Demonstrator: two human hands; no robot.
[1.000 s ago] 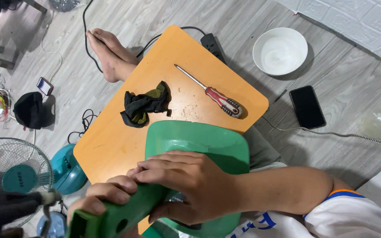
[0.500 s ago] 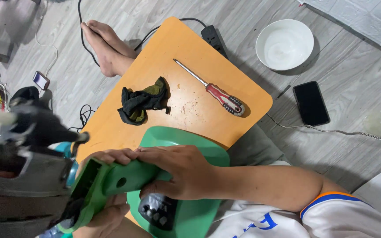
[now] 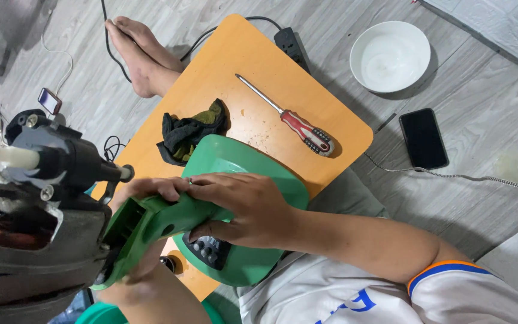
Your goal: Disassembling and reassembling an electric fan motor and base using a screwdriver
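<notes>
Grey floor (image 3: 481,198), empty white bowl (image 3: 390,56)

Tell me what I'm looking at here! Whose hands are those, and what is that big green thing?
The picture comes from a camera worn on a person's head, so you look down at their own hands, just as they see them. The person sits on the floor at a low orange table.

The right hand grips the green stand of an electric fan from above. The left hand holds the same stand from below, mostly hidden. The stand rises from a round green base with dark buttons. At the left, close to the camera, is the fan's dark motor with its shaft poking out.

On the table lie a red-handled screwdriver and a dark crumpled cloth. On the floor are a white bowl, a black phone and the person's bare foot.
</notes>
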